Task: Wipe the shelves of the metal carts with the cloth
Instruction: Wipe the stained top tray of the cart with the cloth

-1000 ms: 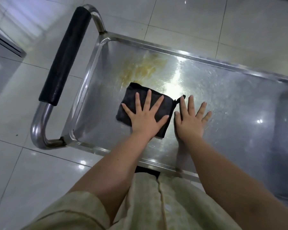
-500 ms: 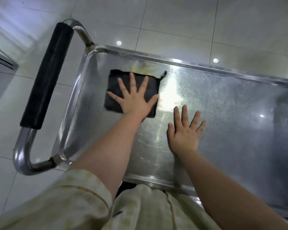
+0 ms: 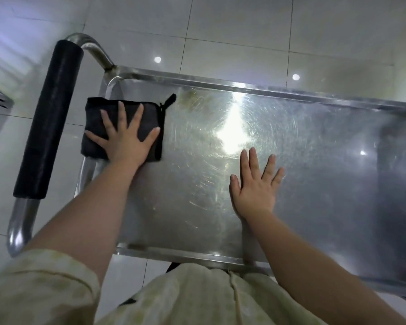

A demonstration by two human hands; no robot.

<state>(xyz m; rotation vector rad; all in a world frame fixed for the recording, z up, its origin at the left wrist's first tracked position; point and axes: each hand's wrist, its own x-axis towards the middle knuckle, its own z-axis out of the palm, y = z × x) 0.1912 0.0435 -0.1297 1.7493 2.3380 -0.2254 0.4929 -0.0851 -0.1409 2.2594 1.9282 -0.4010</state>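
The left grip (image 3: 127, 139) is pressing flat, fingers spread and released, on the dark folded cloth (image 3: 96, 118), which is lying at the left end of the cart's top shelf (image 3: 326, 160), near the black handle (image 3: 49, 118). The right grip (image 3: 253, 191) is resting flat and released on bare metal, well apart from the cloth.

Left hand (image 3: 127, 141) flat on black cloth (image 3: 96, 127), right hand (image 3: 256, 191) flat on cart shelf (image 3: 326, 160)
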